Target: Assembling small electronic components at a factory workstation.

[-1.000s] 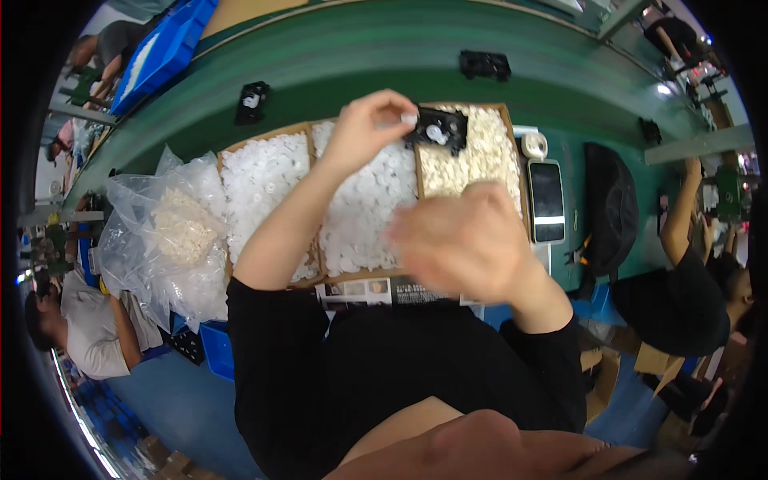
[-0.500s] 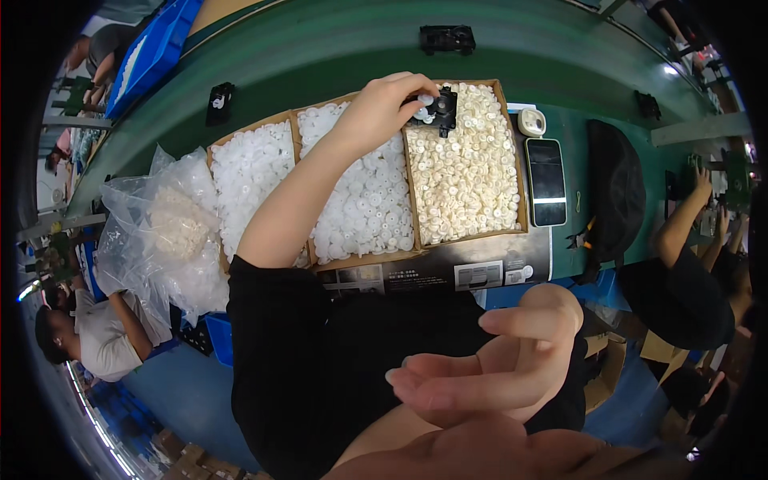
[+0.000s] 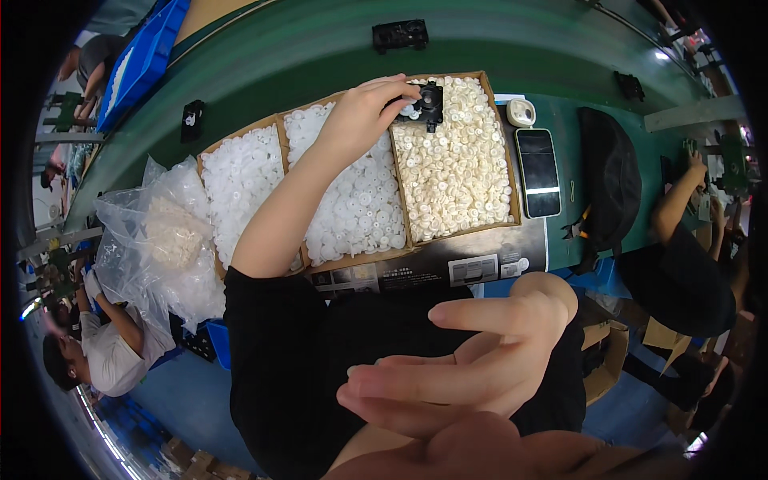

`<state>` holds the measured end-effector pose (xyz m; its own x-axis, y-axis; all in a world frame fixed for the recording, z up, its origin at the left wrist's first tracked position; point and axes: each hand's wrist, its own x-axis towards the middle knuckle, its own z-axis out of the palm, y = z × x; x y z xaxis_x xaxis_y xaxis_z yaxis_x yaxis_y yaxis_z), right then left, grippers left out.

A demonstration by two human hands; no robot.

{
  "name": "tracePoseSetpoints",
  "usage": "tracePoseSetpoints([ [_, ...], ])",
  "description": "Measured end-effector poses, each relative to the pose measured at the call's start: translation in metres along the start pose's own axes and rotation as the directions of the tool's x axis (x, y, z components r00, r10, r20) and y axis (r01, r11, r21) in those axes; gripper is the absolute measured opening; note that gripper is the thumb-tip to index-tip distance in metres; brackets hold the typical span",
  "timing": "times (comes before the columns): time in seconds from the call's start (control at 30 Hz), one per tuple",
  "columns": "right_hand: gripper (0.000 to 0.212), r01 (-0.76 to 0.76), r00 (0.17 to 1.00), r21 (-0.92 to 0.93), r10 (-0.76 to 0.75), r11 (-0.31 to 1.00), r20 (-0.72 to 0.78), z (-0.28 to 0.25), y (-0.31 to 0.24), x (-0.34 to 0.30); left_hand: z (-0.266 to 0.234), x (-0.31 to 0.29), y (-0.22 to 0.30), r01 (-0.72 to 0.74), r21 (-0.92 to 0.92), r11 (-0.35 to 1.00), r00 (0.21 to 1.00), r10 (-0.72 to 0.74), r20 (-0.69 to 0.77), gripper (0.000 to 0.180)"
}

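Note:
My left hand point(image 3: 360, 116) reaches to the far side of the boxes, its fingertips closed at the left edge of a small black plastic housing point(image 3: 430, 100). White gears point(image 3: 411, 110) show on that housing beside my fingertips; they partly hide how the grip is made. The housing is over the far left corner of a box of cream-coloured gears point(image 3: 456, 172). Close to the camera, my right hand point(image 3: 496, 352) is raised before my body, thumb apart from the half-curled fingers. I see nothing in it.
Two boxes of white gears point(image 3: 358, 204) point(image 3: 244, 176) and a clear bag point(image 3: 172, 232) sit left. Right are a phone point(image 3: 538, 172), a white case point(image 3: 521, 113) and a black bag point(image 3: 612, 180). Black housings point(image 3: 400, 35) lie on the green belt point(image 3: 296, 60). Co-workers sit at both sides.
Black housings on the green belt have moved left. My right hand has shifted left, its fingers reaching further out. The left hand stays at the housing, while the whole view has shifted slightly.

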<state>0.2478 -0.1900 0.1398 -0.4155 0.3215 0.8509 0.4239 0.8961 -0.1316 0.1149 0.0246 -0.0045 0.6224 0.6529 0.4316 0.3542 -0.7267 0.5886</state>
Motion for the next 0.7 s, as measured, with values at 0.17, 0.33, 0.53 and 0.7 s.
tracePoseSetpoints([
  [0.17,0.015,-0.006,1.000,-0.020,0.006,1.000,0.010,0.001,0.000,0.003,-0.007,0.006,0.015,0.298,-0.094,0.950,0.951,-0.288,0.109,0.015],
  [0.33,0.016,0.022,0.999,-0.011,-0.022,1.000,0.040,0.001,0.002,0.004,-0.004,0.007,0.007,0.212,-0.210,0.954,0.975,-0.221,-0.021,0.012],
  [0.53,0.017,-0.012,1.000,0.001,0.012,1.000,-0.004,0.005,0.002,0.004,-0.001,0.005,0.002,0.288,-0.137,0.948,0.956,-0.275,0.107,0.014],
  [0.7,0.016,0.037,0.999,-0.001,-0.037,0.999,0.036,0.003,0.004,0.005,0.005,0.000,-0.009,-0.062,0.030,0.998,0.998,0.062,-0.002,0.016],
])
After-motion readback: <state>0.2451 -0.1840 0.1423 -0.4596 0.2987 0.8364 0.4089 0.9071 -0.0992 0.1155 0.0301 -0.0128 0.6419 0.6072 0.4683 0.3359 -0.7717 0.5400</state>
